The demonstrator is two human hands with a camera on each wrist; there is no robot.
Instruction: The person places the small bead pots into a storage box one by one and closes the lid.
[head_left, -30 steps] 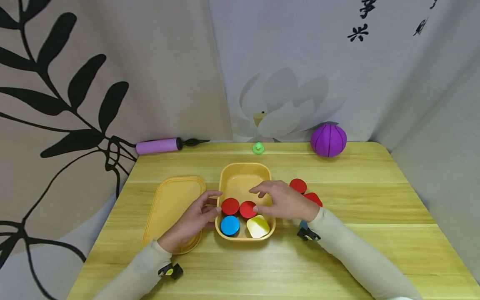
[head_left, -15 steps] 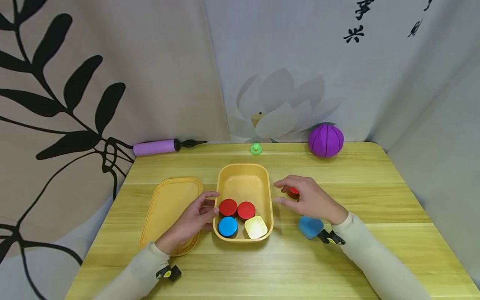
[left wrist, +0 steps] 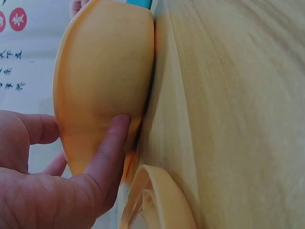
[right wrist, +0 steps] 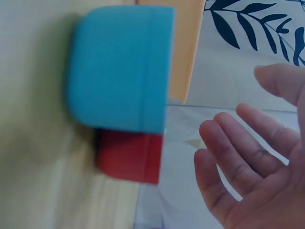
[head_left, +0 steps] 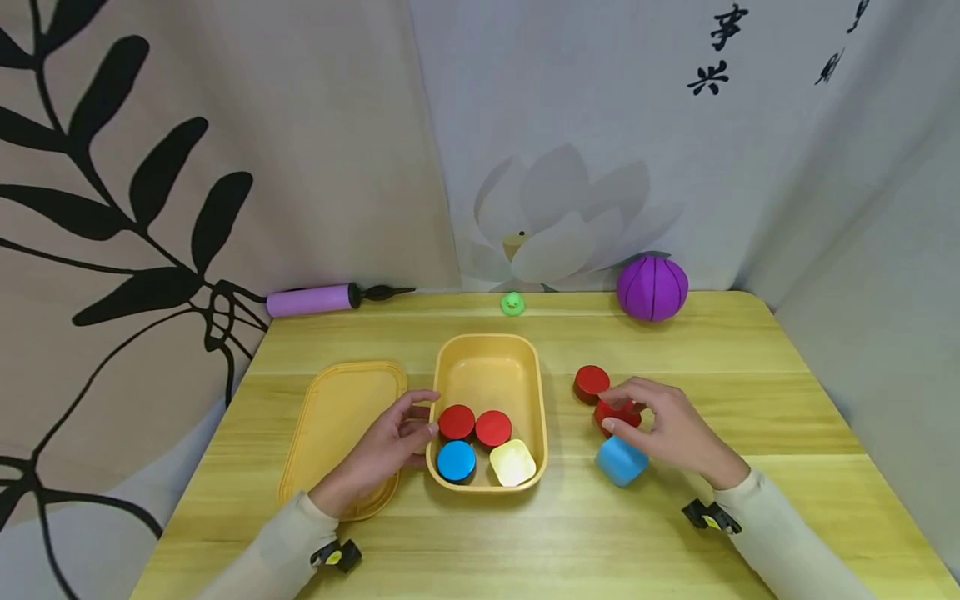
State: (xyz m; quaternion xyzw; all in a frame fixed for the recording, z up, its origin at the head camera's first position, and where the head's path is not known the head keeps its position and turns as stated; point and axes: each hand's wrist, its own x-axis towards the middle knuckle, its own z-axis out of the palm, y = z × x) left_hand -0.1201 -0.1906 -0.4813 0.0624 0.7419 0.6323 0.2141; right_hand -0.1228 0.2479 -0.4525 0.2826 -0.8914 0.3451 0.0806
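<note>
In the head view, a yellow box (head_left: 487, 372) stands mid-table, holding two red round blocks (head_left: 493, 428), a blue round block (head_left: 456, 461) and a pale yellow squarish block (head_left: 513, 463). My left hand (head_left: 384, 443) touches the box's left side; in the left wrist view, extended fingers (left wrist: 112, 148) rest against its outer wall and rim. My right hand (head_left: 675, 429) hovers over a red block (head_left: 617, 413), thumb and fingers apart. Its palm (right wrist: 267, 191) shows nothing held in the right wrist view. Close by are another red round block (head_left: 592, 381) and a blue block (head_left: 622, 462).
A yellow lid (head_left: 348, 417) lies left of the box, partly under my left hand. Along the table's back edge are a purple pump (head_left: 311, 301), a small green duck-faced toy (head_left: 513, 303) and a purple ball (head_left: 652, 287). A curtain hangs behind.
My right hand has moved from above the box to the right, over the loose red blocks. The blue block on the table has come into view. My left hand stays at the box.
</note>
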